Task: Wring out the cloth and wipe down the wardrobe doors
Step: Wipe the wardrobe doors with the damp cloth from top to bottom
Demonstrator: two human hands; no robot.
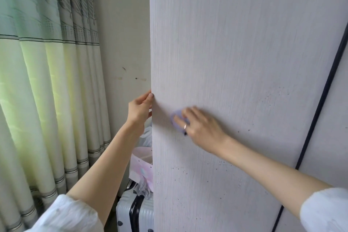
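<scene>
A tall pale grey wood-grain wardrobe door (235,43) fills the right of the view, speckled with small dark spots in its lower half. My right hand (199,126) presses a small lilac cloth (176,117) flat against the door with straight fingers; most of the cloth is hidden under the fingers and blurred. My left hand (140,108) grips the door's left edge, thumb on the front face and fingers wrapped behind it.
A second door (331,147) lies to the right beyond a dark gap. Left of the wardrobe stand a white suitcase (135,213) with bags (141,165) on top, a cream wall (124,43) and green-and-cream curtains (47,81).
</scene>
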